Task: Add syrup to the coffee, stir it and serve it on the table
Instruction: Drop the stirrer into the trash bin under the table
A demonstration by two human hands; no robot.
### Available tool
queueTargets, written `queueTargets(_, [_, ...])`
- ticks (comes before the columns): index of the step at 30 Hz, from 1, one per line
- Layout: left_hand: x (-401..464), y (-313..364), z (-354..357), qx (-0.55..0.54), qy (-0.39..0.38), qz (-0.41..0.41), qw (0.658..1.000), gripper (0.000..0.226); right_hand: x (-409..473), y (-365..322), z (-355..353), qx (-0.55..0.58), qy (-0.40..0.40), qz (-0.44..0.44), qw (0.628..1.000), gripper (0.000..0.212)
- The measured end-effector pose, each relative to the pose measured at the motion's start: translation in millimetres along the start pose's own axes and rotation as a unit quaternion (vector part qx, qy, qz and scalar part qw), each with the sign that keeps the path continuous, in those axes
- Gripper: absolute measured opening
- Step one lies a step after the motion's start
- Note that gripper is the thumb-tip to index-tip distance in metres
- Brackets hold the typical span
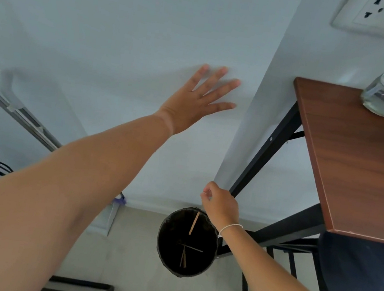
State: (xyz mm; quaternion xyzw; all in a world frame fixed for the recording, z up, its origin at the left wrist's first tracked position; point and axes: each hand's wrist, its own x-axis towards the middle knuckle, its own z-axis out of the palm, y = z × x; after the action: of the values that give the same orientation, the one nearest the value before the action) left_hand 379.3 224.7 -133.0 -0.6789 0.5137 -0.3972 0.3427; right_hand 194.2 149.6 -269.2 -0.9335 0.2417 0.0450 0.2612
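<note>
bracing flat on the wall, left hand (199, 96) was spread, empty. right hand (220, 204) hung loosely curled, empty, over bin (165, 236) with wooden stir stick (194, 223) mid-opening: light, stiff, pinch mid-length. coffee not visible.

A reddish-brown wood-grain table (349, 154) on black legs (263, 156). A black bin (170, 247) holds tan sticks (194, 223). Pale blue-grey wall (105, 20).
</note>
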Motion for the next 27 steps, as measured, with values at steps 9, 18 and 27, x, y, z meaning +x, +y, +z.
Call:
queueTargets(9, [-1,4,-17,-0.015,-0.092,0.001,0.996,0.084,-14,-17,-47,0.023,0.055,-0.050,0.997,0.022])
queueTargets(18, [-10,-19,-57,-0.146,-0.175,-0.057,0.972,0.069,-43,-62,-128,0.095,0.179,-0.113,0.973,0.020])
queueTargets(27, [-20,-50,-114,-0.265,-0.251,-0.181,0.913,0.068,-72,-71,-242,0.146,0.255,-0.172,0.940,0.021])
